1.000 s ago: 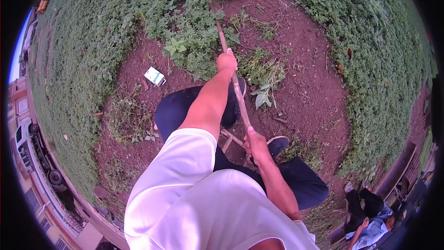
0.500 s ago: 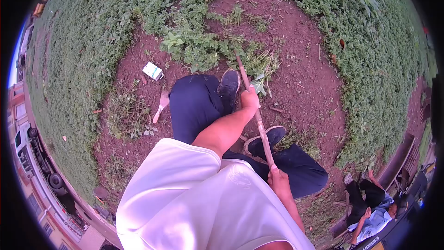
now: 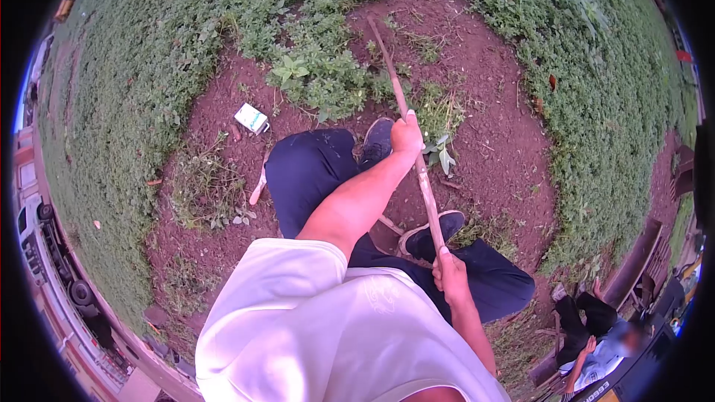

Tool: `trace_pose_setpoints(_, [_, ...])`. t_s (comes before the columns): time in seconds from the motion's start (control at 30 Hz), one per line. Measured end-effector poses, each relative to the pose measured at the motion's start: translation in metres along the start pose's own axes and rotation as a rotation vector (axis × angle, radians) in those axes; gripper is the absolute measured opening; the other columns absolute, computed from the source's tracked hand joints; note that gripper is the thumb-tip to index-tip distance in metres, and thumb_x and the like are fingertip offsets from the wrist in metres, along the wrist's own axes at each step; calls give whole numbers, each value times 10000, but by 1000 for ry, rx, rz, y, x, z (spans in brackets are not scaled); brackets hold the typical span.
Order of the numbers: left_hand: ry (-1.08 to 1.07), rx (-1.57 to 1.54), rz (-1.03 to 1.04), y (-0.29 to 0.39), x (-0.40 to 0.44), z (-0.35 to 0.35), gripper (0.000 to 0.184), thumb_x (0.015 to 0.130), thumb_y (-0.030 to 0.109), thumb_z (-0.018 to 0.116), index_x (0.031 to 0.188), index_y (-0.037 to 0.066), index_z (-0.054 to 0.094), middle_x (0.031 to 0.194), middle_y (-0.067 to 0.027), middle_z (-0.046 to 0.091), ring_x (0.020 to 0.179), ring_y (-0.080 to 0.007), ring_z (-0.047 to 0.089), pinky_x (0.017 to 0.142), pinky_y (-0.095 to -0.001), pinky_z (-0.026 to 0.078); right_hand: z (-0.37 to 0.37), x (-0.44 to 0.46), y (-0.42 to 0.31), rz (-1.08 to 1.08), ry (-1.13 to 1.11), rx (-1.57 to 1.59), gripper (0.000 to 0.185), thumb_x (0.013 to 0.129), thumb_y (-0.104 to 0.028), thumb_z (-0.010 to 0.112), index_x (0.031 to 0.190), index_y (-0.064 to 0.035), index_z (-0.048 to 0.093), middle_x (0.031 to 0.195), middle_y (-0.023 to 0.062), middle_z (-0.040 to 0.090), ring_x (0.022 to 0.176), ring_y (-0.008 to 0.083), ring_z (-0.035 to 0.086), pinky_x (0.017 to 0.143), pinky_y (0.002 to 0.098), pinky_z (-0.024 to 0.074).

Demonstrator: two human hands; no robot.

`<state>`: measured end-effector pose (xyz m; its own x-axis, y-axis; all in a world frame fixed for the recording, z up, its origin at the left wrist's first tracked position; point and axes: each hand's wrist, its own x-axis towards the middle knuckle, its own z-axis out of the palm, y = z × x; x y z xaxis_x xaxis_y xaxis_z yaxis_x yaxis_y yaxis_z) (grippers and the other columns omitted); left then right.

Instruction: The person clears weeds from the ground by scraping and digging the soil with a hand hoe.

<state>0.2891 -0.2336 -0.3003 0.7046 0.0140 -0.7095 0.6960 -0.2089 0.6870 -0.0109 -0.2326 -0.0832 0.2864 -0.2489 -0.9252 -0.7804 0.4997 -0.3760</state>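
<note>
A long wooden tool handle (image 3: 396, 83) runs from between my feet up to the bare soil at the far side; whatever head it has at the far end cannot be made out. My left hand (image 3: 407, 134) is closed around its middle. Lower down, my right hand (image 3: 451, 274) grips the near end beside my knee. Cut weeds (image 3: 439, 110) with a leafy sprig lie just right of my left hand. A clump of standing green weeds (image 3: 324, 85) grows left of the handle.
A small white-and-green box (image 3: 252, 118) lies on the soil at the left, near a pale handle (image 3: 258, 189) partly behind my knee. Pulled weeds (image 3: 201, 190) are heaped there. Dense greenery (image 3: 596, 134) rings the soil. A person (image 3: 599, 353) sits at lower right.
The handle's far end has moved outward and up, from the weed clump to over the bare soil. Both hands keep their grip, the left one slightly higher in view.
</note>
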Motion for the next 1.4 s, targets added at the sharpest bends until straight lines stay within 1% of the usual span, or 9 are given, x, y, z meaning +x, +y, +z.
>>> trace_pose_setpoints(0.3, [148, 321, 59, 69, 140, -69, 636, 1043, 495, 471, 857, -86, 648, 674, -155, 669, 543, -289, 693, 566, -432, 570, 104, 85, -89, 80, -181, 39, 523, 1037, -560, 481, 865, -71, 548, 601, -29, 449, 441, 86, 380, 397, 268, 273])
trace_pose_setpoints(0.5, [284, 417, 114, -57, 69, -41, 674, 1043, 503, 441, 901, -119, 658, 657, -206, 660, 510, -327, 683, 533, -449, 562, 21, 41, -20, 199, -117, -78, 524, 1038, -547, 492, 797, -84, 546, 597, -40, 431, 451, 65, 357, 408, 252, 264])
trace_pose_setpoints(0.57, [177, 324, -65, -100, 21, -25, 667, 1040, 488, 437, 936, -131, 662, 668, -221, 658, 528, -340, 685, 527, -454, 569, -13, 28, -6, 193, -86, -97, 513, 1041, -532, 501, 792, -86, 547, 593, -44, 427, 447, 60, 354, 404, 250, 260])
trace_pose_setpoints(0.67, [170, 210, -86, -92, -12, -15, 615, 1046, 462, 445, 806, -78, 613, 611, -168, 610, 481, -328, 655, 458, -433, 547, -32, -12, -8, 183, -42, -113, 470, 1049, -475, 529, 787, -85, 546, 581, -59, 413, 445, 46, 349, 397, 240, 256])
trace_pose_setpoints(0.7, [144, 153, -186, -61, -36, -15, 631, 1039, 466, 458, 900, -117, 654, 740, -267, 686, 647, -397, 714, 639, -492, 575, -39, -17, -7, 179, -35, -106, 469, 1044, -474, 540, 785, -83, 546, 582, -61, 413, 446, 44, 353, 397, 236, 261])
trace_pose_setpoints(0.8, [166, 147, -112, -115, -42, 8, 633, 1042, 463, 461, 868, -118, 640, 692, -247, 670, 584, -383, 699, 550, -481, 560, -64, -46, 2, 204, 12, -135, 467, 1036, -470, 563, 777, -81, 547, 585, -65, 413, 450, 39, 364, 396, 231, 271])
trace_pose_setpoints(0.9, [46, -3, -226, -93, -100, 11, 549, 1053, 456, 460, 765, -8, 520, 572, -101, 545, 427, -253, 593, 414, -417, 515, -80, -69, 6, 221, 91, -137, 470, 1029, -471, 578, 767, -81, 548, 585, -66, 414, 452, 34, 374, 394, 228, 278])
trace_pose_setpoints(1.03, [15, -110, -247, -76, -102, 8, 505, 1052, 441, 477, 762, 29, 499, 561, -72, 513, 392, -211, 522, 374, -378, 465, -78, -71, 18, 140, 108, -164, 470, 1036, -459, 569, 756, -82, 544, 577, -64, 419, 446, 32, 374, 394, 228, 281])
trace_pose_setpoints(1.4, [320, -135, 144, 101, 97, -73, 541, 1048, 437, 487, 743, -5, 542, 554, -86, 545, 407, -243, 570, 418, -400, 486, 43, 96, -122, -92, -188, -211, 522, 1035, -557, 492, 811, -89, 545, 577, -62, 416, 414, 51, 326, 377, 246, 220])
